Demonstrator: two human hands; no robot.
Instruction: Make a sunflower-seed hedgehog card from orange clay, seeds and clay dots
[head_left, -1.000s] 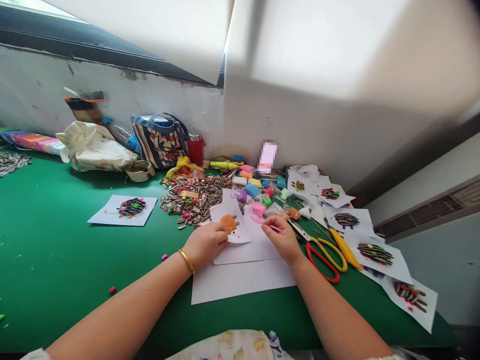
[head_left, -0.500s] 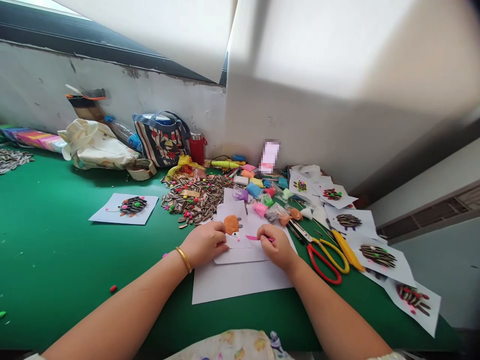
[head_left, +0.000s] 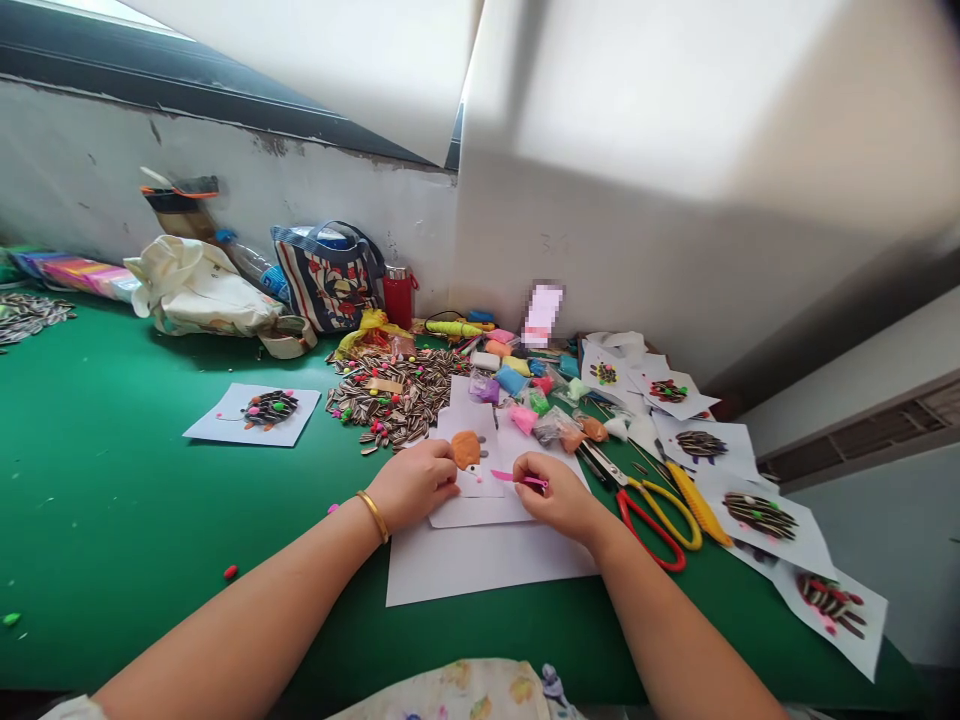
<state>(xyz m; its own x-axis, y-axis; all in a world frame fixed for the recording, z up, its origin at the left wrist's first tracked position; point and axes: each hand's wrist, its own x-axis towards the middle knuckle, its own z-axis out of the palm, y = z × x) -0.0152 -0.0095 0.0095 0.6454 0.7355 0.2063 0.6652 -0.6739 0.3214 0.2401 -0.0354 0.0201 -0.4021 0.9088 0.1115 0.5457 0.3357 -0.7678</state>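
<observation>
My left hand, fingers curled together, pinches the left edge of a small white paper card. An orange clay shape covers part of that card, with grey clay bits on its right side, and a white tip with a black dot and pink ball below. In my right hand a pink plastic clay knife is gripped between thumb and fingers, its blade pointing left over the card's right edge, apart from the orange clay. Larger white sheets lie underneath.
Striped sunflower seeds mixed with coloured clay balls lie behind my left hand. Bagged coloured clay sits behind the sheets. Scissors and a yellow cutter lie to the right, near several seed-decorated cards. Another decorated card rests left.
My right fingers have loosened slightly around the pink knife, showing more of its handle. My left hand stays on the card. The whole view has shifted a little.
</observation>
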